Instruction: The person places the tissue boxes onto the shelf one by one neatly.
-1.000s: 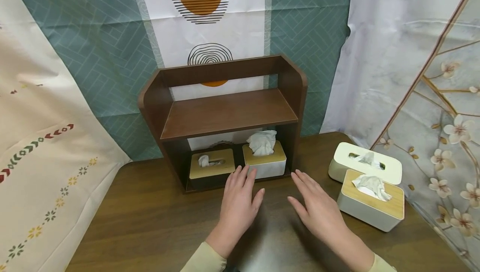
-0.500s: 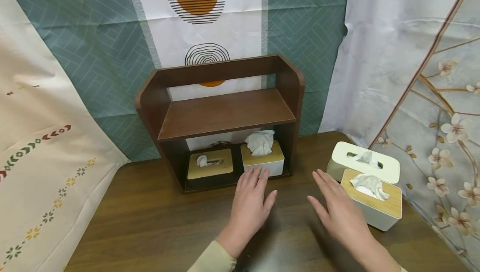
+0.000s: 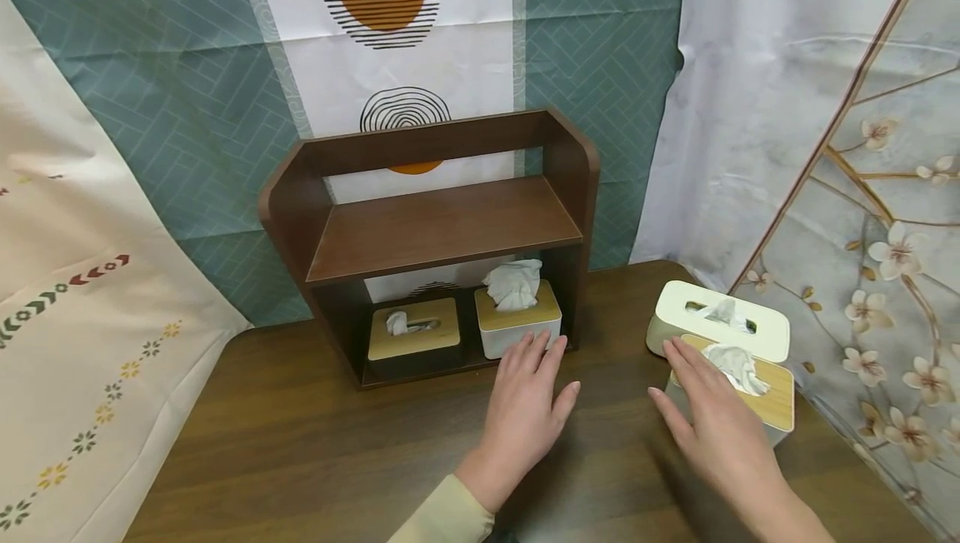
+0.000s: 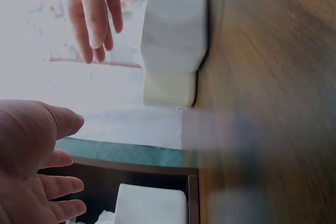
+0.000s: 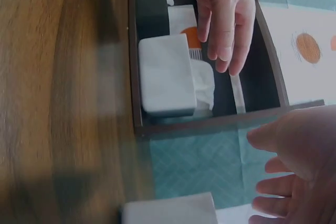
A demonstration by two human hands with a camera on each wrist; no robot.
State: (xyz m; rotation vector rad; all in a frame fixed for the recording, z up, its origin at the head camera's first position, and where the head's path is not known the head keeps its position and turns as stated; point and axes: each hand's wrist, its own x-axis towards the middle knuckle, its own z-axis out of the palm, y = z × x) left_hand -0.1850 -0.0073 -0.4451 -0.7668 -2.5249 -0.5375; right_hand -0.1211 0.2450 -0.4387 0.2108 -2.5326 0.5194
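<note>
My left hand [image 3: 525,414] is held out over the table, fingers straight and holding nothing. Its fingertips overlap the front of a white tissue box with a wooden lid [image 3: 519,320] in the head view. That box stands on the lower level of a brown shelf [image 3: 450,226], beside another wood-topped tissue box [image 3: 412,328]. Over to the right, my right hand [image 3: 712,426] also has straight fingers and nothing in them. It partly covers a wood-topped tissue box [image 3: 776,393] on the table. Right behind that stands a cream tissue box [image 3: 667,322].
The brown wooden table [image 3: 300,460] runs under everything. A green and white patterned cloth [image 3: 600,68] hangs behind the shelf. Flowered cloth [image 3: 885,276] borders the table at right, and a cream embroidered cloth [image 3: 97,276] at left.
Both hands have moved right. The right hand has come from in front of the shelf to over the wood-topped box at right. The view has turned slightly right; the boxes have stayed put.
</note>
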